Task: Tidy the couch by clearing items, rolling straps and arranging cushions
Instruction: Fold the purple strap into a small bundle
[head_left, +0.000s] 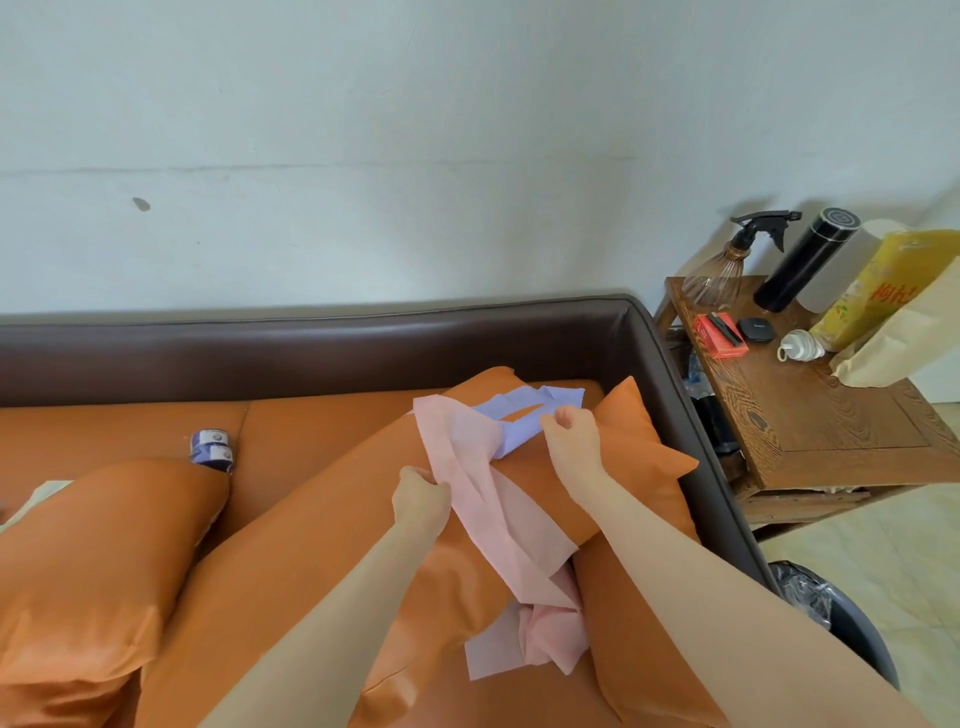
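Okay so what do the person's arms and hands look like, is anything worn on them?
Both arms are bare from wherever they enter the frame to the hands: no sleeves in view. The left hand and right hand show no gloves, rings, watch or bracelets. No markings are visible on either forearm.

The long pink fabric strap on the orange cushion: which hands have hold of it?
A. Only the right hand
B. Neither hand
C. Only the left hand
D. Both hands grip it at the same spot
C. The left hand pinches the long pink fabric strap, while the right hand holds the lilac fabric strap further up the orange cushion.
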